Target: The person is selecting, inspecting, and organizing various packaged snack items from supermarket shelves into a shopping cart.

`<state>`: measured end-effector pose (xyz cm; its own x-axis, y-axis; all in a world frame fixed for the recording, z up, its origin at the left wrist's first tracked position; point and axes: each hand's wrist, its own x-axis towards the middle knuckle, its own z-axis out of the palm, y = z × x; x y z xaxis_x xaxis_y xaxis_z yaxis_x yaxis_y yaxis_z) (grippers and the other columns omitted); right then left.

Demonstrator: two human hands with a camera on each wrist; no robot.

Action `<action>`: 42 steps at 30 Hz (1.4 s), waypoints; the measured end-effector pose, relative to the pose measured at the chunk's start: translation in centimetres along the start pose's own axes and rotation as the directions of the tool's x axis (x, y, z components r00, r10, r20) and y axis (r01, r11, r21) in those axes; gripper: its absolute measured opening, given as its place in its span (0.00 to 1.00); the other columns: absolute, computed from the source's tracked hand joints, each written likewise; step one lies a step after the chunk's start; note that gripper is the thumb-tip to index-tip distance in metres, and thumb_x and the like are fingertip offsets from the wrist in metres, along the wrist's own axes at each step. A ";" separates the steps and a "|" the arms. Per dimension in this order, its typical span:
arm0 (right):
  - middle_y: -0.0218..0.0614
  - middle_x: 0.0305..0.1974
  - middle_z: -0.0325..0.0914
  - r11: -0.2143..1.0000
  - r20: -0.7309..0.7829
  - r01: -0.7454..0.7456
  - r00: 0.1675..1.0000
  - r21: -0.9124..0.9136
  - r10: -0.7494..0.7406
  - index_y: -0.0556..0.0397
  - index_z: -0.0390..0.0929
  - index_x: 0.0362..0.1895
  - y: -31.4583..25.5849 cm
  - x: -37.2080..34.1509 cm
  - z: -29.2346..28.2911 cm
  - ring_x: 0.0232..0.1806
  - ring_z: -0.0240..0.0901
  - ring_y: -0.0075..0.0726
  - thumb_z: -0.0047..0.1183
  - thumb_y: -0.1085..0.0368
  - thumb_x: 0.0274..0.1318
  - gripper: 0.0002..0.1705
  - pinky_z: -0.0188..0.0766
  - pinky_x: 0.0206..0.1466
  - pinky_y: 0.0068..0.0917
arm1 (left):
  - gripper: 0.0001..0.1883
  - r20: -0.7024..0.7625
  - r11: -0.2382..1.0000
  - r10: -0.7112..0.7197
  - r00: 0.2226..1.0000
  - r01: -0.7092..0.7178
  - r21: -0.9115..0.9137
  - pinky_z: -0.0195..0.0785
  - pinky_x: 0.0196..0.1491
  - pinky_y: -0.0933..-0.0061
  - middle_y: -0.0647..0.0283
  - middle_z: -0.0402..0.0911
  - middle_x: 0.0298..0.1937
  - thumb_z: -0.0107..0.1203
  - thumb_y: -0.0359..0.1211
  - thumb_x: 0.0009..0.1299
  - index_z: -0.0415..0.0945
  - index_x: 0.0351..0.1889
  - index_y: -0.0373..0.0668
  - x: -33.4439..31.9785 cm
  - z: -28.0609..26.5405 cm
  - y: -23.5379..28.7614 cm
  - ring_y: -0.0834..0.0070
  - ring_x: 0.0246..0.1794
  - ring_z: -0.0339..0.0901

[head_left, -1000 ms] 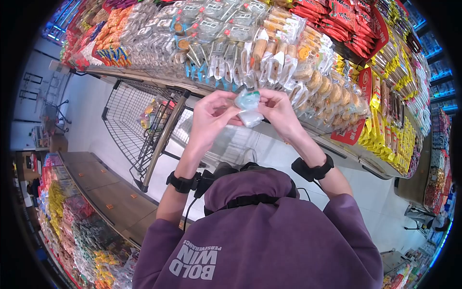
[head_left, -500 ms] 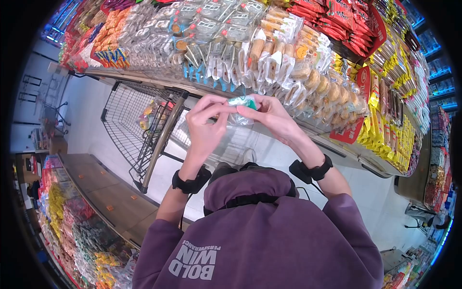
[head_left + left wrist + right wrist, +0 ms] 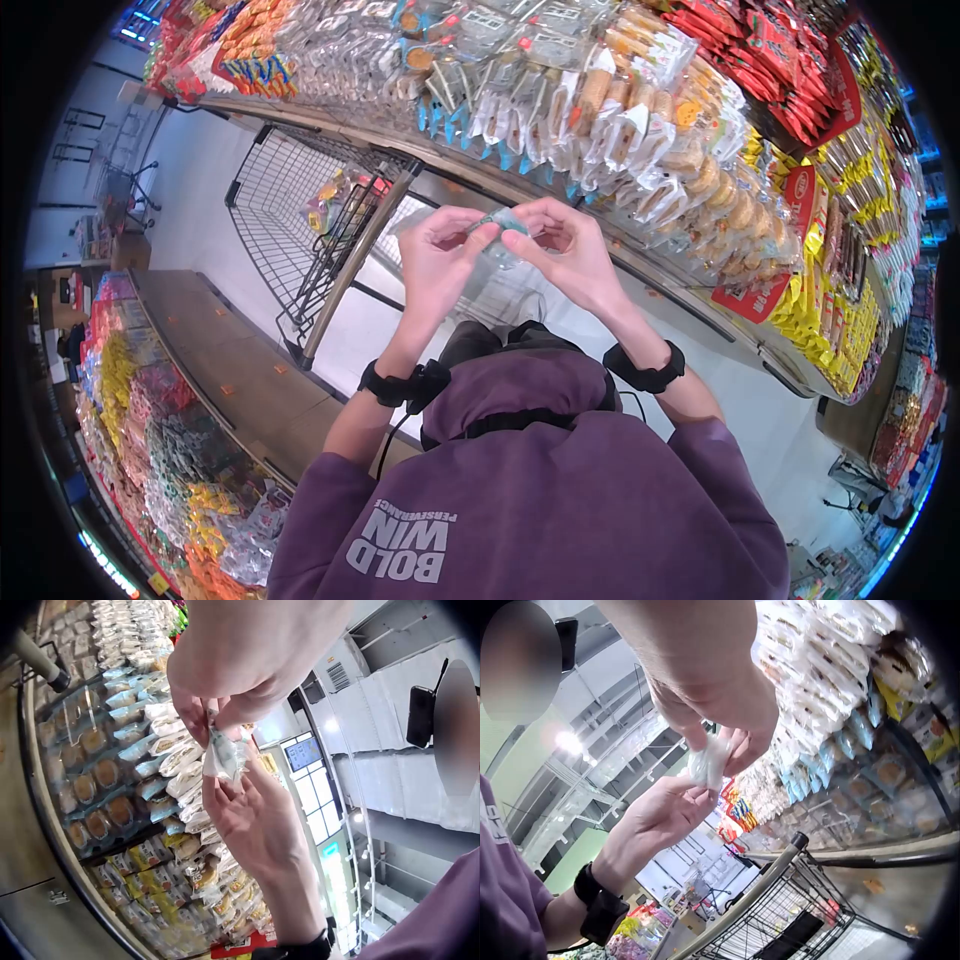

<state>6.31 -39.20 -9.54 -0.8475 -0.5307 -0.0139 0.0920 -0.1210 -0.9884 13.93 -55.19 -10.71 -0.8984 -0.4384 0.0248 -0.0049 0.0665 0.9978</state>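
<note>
A small crinkled plastic packet (image 3: 503, 243), clear to whitish with some green on it, is held up between both hands in front of the chest. My left hand (image 3: 438, 262) pinches its left side between thumb and fingers. On the other side my right hand (image 3: 570, 258) pinches it the same way, the two thumbs close together. In the left wrist view the packet (image 3: 229, 757) looks bunched between the fingertips. The right wrist view shows the packet (image 3: 709, 763) whitish and partly covered by fingers. What is inside it I cannot tell.
A wire shopping cart (image 3: 290, 205) with a few colourful packs stands to the left. Ahead runs a long display counter heaped with wrapped snacks (image 3: 640, 120), with red packs (image 3: 765, 70) at right. Another goods display (image 3: 160, 420) and its wooden ledge (image 3: 220, 340) lie at lower left.
The packet has been turned and bunched between the fingertips, showing less green than half a second ago. The head view has shifted, so counter and cart sit further right and higher.
</note>
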 end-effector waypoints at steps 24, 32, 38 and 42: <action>0.36 0.36 0.86 0.949 0.406 0.007 0.905 -0.315 0.128 0.57 0.85 0.40 8.8 5.3 28.7 0.37 0.83 0.28 0.63 0.74 0.53 0.08 0.78 0.43 0.26 | 0.12 0.111 0.879 -0.331 0.937 0.263 0.399 0.66 0.26 0.77 0.63 0.81 0.23 0.68 0.31 0.65 0.84 0.42 0.33 -3.2 -31.4 -2.2 0.85 0.21 0.74; 0.36 0.49 0.81 0.549 0.254 0.282 0.959 -0.787 -0.129 0.53 0.80 0.49 17.4 8.0 28.6 0.52 0.74 0.45 0.62 0.68 0.57 0.15 0.68 0.56 0.38 | 0.10 0.125 0.814 -0.419 0.899 0.311 0.490 0.72 0.32 0.77 0.59 0.86 0.28 0.69 0.27 0.62 0.78 0.36 0.35 9.3 -45.7 -12.7 0.81 0.29 0.83; 0.25 0.45 0.84 0.425 0.194 0.282 0.952 -0.860 -0.238 0.49 0.82 0.44 20.0 7.4 29.0 0.41 0.75 0.32 0.57 0.76 0.52 0.14 0.63 0.49 0.31 | 0.14 0.299 0.223 -0.645 0.703 -0.201 0.954 0.78 0.44 0.63 0.57 0.87 0.35 0.73 0.36 0.51 0.87 0.34 0.43 19.1 -51.5 -34.1 0.58 0.38 0.85; 0.24 0.45 0.85 0.440 0.184 0.234 0.971 -0.867 -0.154 0.49 0.83 0.41 19.4 7.4 29.1 0.40 0.73 0.28 0.58 0.76 0.47 0.15 0.61 0.50 0.28 | 0.14 0.320 0.184 -0.682 0.657 -0.269 0.945 0.79 0.48 0.60 0.53 0.86 0.37 0.72 0.36 0.52 0.86 0.34 0.41 18.1 -51.8 -43.6 0.54 0.42 0.85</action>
<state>17.06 -69.81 -24.40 -0.7409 -0.6506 0.1667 -0.6110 0.5499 -0.5695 20.62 -112.44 -50.61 -0.7278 -0.0469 -0.6842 -0.1744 0.9775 0.1186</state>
